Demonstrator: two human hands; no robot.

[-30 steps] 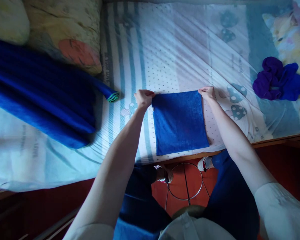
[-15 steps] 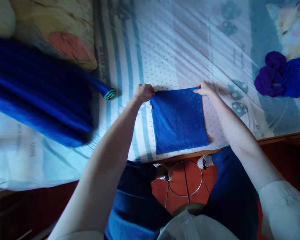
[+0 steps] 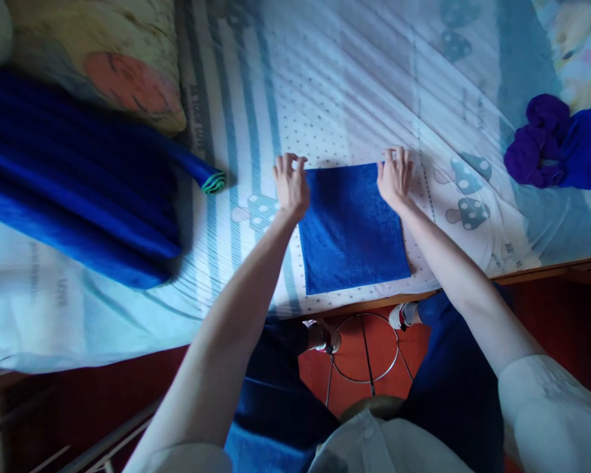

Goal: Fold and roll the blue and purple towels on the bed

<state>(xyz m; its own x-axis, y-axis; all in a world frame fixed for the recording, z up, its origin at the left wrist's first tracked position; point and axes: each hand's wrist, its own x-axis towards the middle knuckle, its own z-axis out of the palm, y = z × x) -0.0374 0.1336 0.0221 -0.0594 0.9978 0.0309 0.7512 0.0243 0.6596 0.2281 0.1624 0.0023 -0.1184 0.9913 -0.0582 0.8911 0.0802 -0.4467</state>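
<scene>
A square blue cloth (image 3: 353, 230) lies flat on the patterned bedsheet (image 3: 345, 118), close to the bed's front edge. At its far left corner is my left hand (image 3: 291, 184), fingers apart and slightly bent, gripping nothing. My right hand (image 3: 396, 174) rests over the far right corner, its fingers also spread and holding nothing. Both palms face down, and the cloth's far edge runs between them.
Rolled or folded blue fabric (image 3: 79, 177) covers the left of the bed, below a pillow (image 3: 128, 79). Purple and blue crumpled cloths (image 3: 539, 148) lie at the right. A metal ring frame (image 3: 367, 381) stands on the red floor.
Both hands have let go of the cloth's far corners and opened, their fingers now pointing away from me. The cloth stays spread out in nearly the same place.
</scene>
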